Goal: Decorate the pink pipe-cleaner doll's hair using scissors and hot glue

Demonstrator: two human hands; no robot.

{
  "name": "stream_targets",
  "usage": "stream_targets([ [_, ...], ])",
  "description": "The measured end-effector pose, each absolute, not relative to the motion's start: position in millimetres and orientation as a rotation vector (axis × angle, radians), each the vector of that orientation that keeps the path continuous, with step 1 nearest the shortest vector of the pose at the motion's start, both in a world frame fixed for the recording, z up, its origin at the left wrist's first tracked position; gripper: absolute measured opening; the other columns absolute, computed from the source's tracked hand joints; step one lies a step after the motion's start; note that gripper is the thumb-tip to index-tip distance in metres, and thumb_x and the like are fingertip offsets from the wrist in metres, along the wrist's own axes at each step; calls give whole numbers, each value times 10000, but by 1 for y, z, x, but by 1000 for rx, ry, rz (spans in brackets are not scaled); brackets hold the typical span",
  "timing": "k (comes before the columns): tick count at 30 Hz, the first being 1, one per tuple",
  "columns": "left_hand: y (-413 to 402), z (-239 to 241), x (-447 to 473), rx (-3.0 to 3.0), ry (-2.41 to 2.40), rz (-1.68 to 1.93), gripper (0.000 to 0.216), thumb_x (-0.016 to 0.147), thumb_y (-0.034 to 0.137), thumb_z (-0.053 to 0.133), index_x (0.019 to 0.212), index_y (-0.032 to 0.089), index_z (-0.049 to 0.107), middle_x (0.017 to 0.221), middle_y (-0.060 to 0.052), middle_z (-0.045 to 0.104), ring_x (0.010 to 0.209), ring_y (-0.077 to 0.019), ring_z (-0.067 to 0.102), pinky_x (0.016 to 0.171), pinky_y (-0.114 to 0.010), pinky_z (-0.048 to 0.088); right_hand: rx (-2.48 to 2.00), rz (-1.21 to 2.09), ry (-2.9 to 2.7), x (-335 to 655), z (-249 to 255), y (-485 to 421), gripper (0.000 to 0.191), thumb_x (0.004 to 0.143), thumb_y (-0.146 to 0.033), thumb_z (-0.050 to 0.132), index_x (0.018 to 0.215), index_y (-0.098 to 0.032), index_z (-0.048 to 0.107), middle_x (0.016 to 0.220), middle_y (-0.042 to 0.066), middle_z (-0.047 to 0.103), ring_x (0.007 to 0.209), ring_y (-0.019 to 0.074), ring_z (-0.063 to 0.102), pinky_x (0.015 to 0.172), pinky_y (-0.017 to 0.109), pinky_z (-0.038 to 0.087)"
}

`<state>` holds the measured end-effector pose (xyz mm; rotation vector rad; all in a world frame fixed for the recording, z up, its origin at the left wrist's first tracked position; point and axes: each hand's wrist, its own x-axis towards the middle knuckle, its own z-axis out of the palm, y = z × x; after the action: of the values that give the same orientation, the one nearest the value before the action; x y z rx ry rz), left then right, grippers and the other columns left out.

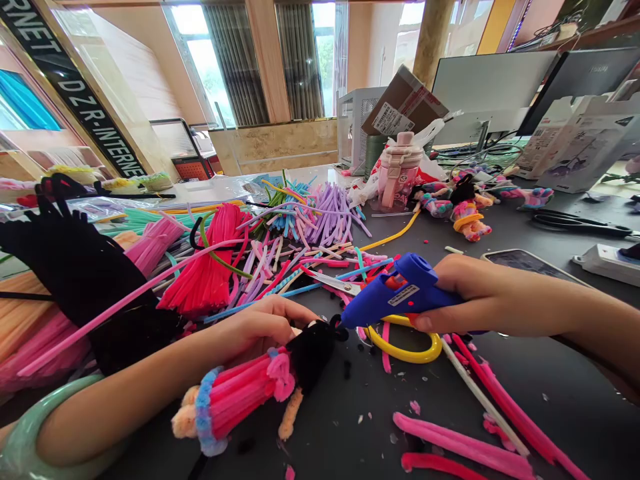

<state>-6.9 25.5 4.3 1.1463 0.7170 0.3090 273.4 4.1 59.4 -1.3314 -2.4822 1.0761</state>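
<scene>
A pipe-cleaner doll [240,393] with a pink dress, blue hem and black hair lies tilted in my left hand [273,327], whose fingers are closed around its upper part. My right hand [465,300] grips a blue hot glue gun [400,290]. The gun's nozzle points left and meets, or nearly meets, a small black loop [339,327] on top of the doll's head. Exact contact there I cannot make out. Yellow-handled scissors [405,357] lie open under the gun, their blades pointing to the left.
Bundles of pink pipe cleaners [205,267], purple ones [333,217] and black ones [75,267] crowd the left and middle. Loose pink stems [460,443] lie at front right. Farther back stand a pink bottle [399,173] and finished-looking dolls [467,213]; a phone [535,263] lies behind my right wrist.
</scene>
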Motion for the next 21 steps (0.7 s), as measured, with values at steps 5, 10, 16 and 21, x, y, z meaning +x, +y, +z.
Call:
stream_targets([
  [5, 23, 9, -4, 1135, 720, 315, 457, 548, 112, 527, 956, 121, 734, 820, -42, 736, 708, -169, 651, 555, -186, 455, -1311, 1074, -2507, 276, 57, 5, 395, 775, -519, 539, 579, -187, 454, 532, -57, 342, 485, 81, 290, 443, 227, 229],
  [10, 23, 9, -1, 1087, 735, 325, 458, 522, 102, 523, 922, 120, 745, 799, -40, 738, 703, -170, 657, 606, -196, 487, -1312, 1058, -2518, 277, 56, 6, 363, 787, -500, 525, 613, -184, 490, 545, -53, 361, 496, 86, 317, 451, 229, 235],
  [16, 24, 7, -2, 1061, 725, 338, 441, 527, 106, 556, 929, 93, 738, 774, -53, 734, 656, -148, 647, 634, -189, 504, -1322, 1066, -2519, 277, 57, 5, 388, 784, -509, 525, 576, -190, 447, 524, -60, 323, 475, 79, 287, 436, 228, 222],
  [21, 24, 7, -1, 1074, 735, 348, 428, 516, 118, 575, 908, 92, 744, 760, -50, 736, 616, -139, 640, 628, -191, 501, -1338, 1079, -2514, 275, 60, 4, 388, 779, -500, 541, 569, -190, 440, 527, -58, 317, 470, 76, 289, 425, 225, 213],
])
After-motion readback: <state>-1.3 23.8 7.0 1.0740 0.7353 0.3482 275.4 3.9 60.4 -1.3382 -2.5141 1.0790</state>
